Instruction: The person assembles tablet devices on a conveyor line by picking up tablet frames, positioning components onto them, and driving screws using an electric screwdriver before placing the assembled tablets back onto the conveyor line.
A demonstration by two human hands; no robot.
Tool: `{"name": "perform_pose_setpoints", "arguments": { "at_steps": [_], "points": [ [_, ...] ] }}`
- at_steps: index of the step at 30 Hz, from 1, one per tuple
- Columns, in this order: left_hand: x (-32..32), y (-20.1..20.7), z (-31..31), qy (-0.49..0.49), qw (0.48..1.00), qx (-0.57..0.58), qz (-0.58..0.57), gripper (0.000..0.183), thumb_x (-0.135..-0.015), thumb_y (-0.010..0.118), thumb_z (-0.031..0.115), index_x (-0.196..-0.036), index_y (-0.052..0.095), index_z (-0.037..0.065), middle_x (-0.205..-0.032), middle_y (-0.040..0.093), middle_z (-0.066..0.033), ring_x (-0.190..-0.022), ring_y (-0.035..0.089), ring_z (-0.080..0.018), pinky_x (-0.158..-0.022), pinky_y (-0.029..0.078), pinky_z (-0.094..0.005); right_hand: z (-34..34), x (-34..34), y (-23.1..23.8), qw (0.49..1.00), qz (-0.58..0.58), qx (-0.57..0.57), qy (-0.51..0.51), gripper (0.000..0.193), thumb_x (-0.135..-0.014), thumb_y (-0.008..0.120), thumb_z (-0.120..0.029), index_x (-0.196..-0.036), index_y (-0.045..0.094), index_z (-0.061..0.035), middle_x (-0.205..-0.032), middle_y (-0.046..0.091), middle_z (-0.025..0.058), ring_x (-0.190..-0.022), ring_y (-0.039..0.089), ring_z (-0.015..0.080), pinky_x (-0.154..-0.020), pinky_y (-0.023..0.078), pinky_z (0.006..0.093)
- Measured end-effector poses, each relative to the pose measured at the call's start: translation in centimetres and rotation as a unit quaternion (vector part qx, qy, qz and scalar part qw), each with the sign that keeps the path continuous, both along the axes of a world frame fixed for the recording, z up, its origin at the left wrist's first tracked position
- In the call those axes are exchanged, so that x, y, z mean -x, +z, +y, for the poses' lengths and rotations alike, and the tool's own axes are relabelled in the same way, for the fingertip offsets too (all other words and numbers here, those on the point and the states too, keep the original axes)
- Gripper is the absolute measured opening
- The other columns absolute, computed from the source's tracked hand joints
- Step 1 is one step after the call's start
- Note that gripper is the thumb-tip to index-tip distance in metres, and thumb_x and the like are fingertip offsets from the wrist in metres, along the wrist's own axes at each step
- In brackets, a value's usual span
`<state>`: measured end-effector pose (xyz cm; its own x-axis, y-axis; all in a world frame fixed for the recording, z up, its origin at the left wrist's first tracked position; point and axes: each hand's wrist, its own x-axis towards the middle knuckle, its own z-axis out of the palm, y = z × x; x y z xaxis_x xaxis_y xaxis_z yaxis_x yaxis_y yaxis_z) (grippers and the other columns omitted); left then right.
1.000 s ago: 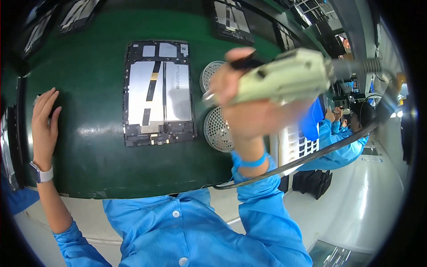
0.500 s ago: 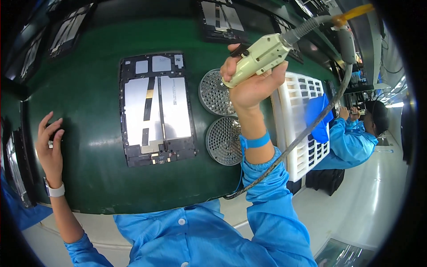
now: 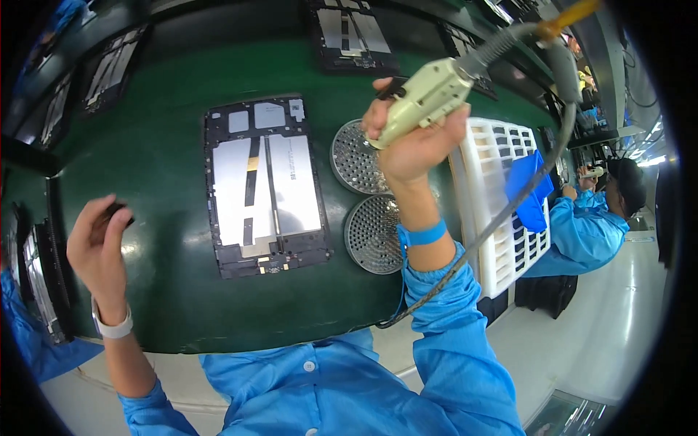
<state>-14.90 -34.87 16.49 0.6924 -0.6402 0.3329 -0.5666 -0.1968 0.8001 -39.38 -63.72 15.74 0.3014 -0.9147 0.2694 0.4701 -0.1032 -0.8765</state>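
Note:
My right hand [image 3: 414, 149] grips a pale cream-green electric screwdriver [image 3: 429, 98] above two round perforated metal screw trays, an upper tray [image 3: 356, 156] and a lower tray [image 3: 372, 236]. The tool's tip cannot be seen. An opened tablet [image 3: 294, 182] lies flat on the green mat, its silver back plate and black frame uncovered, and neither hand touches it. To its left, my left hand [image 3: 98, 243] is raised over the mat. Thumb and fingers pinch a small black piece [image 3: 120, 212], too small to identify.
A white slotted rack [image 3: 502, 254] with a blue plastic piece [image 3: 529, 192] on it stands right of the trays. The tool's grey cable [image 3: 502, 211] hangs across my right arm. More opened tablets [image 3: 349, 33] lie along the far and left edges. A co-worker [image 3: 592, 225] sits beyond the rack.
My left hand has moved right and its fingers have come together, with a black piece now showing at the tips. My right hand still holds the screwdriver, and the whole view has shifted slightly.

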Motion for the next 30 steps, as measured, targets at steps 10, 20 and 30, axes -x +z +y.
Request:
{"name": "perform_pose_setpoints", "arguments": {
  "at_steps": [10,20,30],
  "points": [
    [5.7,-1.8,-21.6,-0.247,0.917,-0.031,0.311,0.018,-0.085,0.073,0.005,-0.098,0.068,-0.007,-0.080,0.068,-0.0043,-0.070,0.062,-0.0088,-0.064,0.051,-0.0228,0.3,3.4,1.1,0.994,-0.099,0.018,0.043,0.088,-0.088,0.024,-0.079,-0.125,0.045,-0.0022,-0.102,0.063,0.0258,-0.052,0.055,0.0209,-0.046,0.044,0.0321],
    [5.7,-3.3,-24.3,-0.235,0.956,-0.074,-0.158,0.021,-0.080,0.077,0.009,-0.093,0.070,-0.005,-0.073,0.066,-0.0094,-0.060,0.059,-0.0163,-0.061,0.050,-0.0307,1.4,3.5,3.1,0.999,-0.025,0.025,0.013,0.103,-0.086,0.014,-0.081,-0.104,0.058,0.0100,-0.057,0.052,0.0088,-0.050,0.047,0.0194,-0.049,0.038,0.0314],
    [5.5,-3.9,-22.0,-0.310,0.937,-0.164,0.017,0.019,-0.072,0.080,0.016,-0.086,0.076,0.004,-0.081,0.072,-0.0141,-0.073,0.069,-0.0280,-0.070,0.054,-0.0356,2.3,3.2,2.8,0.985,-0.112,-0.009,0.129,0.107,-0.079,0.017,-0.089,-0.109,0.056,0.0064,-0.075,0.060,0.0168,-0.052,0.050,0.0208,-0.048,0.040,0.0329]
  ]
}}
